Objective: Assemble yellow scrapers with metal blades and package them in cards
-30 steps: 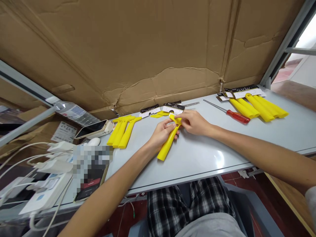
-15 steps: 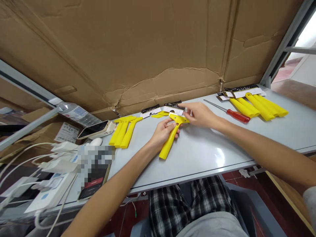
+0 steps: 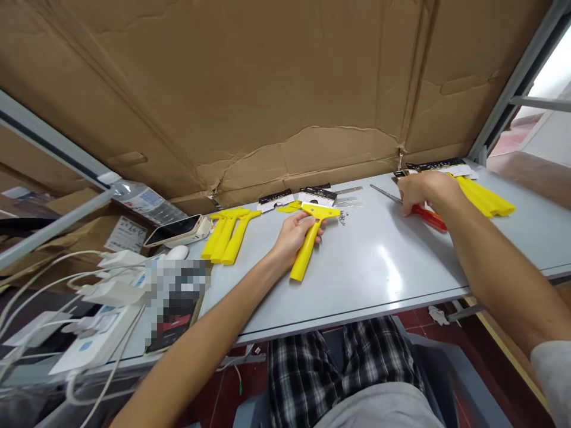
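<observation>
My left hand [image 3: 297,238] is wrapped round the neck of a yellow scraper [image 3: 304,261], whose wide head points away from me and whose handle slants toward me. My right hand [image 3: 426,193] reaches down over a screwdriver [image 3: 430,219] with a red handle, its fingers closed at the front of the handle. The metal shaft points to the back left. A little heap of small screws [image 3: 342,218] lies just right of the scraper head. Behind it are thin metal blades [image 3: 350,191], black-and-white cards [image 3: 316,195] and loose yellow pieces [image 3: 289,207].
Three yellow scrapers [image 3: 229,235] lie side by side on the left of the white table [image 3: 357,267]. More yellow handles [image 3: 486,196] with cards lie at the right. A phone [image 3: 173,230], a plastic bottle [image 3: 143,199] and a power strip [image 3: 96,339] with cables crowd the left. Cardboard [image 3: 303,77] stands behind.
My right hand has left the scraper head and moved right to the screwdriver, uncovering the screws and blades. My left hand still holds the scraper in nearly the same place.
</observation>
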Available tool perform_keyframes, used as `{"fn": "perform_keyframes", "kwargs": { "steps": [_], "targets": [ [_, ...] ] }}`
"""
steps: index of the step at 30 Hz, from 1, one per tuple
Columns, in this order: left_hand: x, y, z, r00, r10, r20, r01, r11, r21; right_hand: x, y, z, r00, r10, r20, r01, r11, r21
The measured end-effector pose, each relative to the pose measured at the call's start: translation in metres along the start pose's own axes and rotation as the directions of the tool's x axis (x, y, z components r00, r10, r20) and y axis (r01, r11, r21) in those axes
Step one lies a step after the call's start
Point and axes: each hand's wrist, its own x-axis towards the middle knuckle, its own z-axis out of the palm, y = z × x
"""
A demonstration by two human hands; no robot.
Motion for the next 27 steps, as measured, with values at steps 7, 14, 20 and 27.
{"fn": "perform_keyframes", "kwargs": {
  "steps": [7, 14, 20, 27],
  "targets": [
    [0.001, 0.002, -0.001, 0.999, 0.003, -0.036, -0.002, 1.000, 0.022, -0.005, -0.003, -0.001, 0.997, -0.072, 0.034, 0.070, 0.996, 0.054],
    [0.002, 0.001, -0.001, 0.999, 0.008, -0.035, -0.007, 1.000, 0.017, 0.009, -0.013, 0.008, 0.948, -0.304, -0.095, 0.310, 0.950, 0.043],
    [0.003, 0.001, -0.001, 1.000, 0.005, -0.023, -0.004, 1.000, 0.018, -0.002, -0.031, 0.014, 0.728, -0.591, -0.348, 0.640, 0.768, 0.035],
    [0.002, 0.000, -0.001, 1.000, 0.000, -0.021, 0.000, 1.000, 0.022, -0.030, -0.061, 0.028, 0.508, -0.584, -0.633, 0.856, 0.422, 0.299]
  ]
}}
